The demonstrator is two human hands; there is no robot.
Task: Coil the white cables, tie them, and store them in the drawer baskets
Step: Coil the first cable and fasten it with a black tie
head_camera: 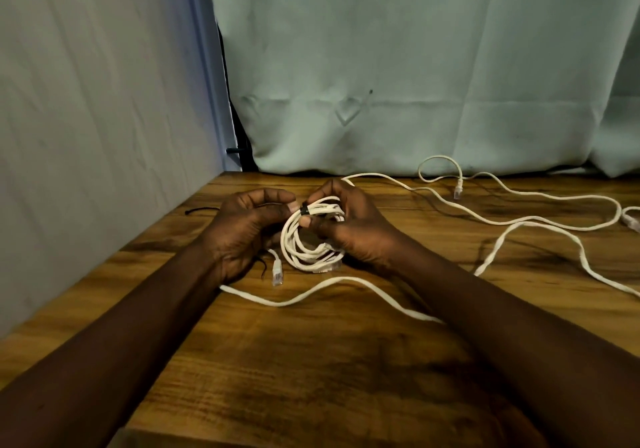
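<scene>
A white cable wound into a small coil [304, 243] hangs between both hands above the wooden table [311, 361]. A thin black tie [304, 211] wraps the top of the coil. My left hand [242, 232] pinches the tie's tail with thumb and fingertips. My right hand [349, 229] grips the coil, thumb pressed just below the tie. One clear plug [277, 272] dangles from the coil at the lower left. Loose white cable [519, 220] trails over the table to the right, and another stretch [311, 291] runs under my forearms.
A second black tie [202, 210] lies on the table left of my left hand. Pale cloth [398, 66] hangs behind the table, and a grey cloth wall [104, 118] stands along its left edge. A loose cable plug [458, 191] lies at the back right. No drawer or basket is in view.
</scene>
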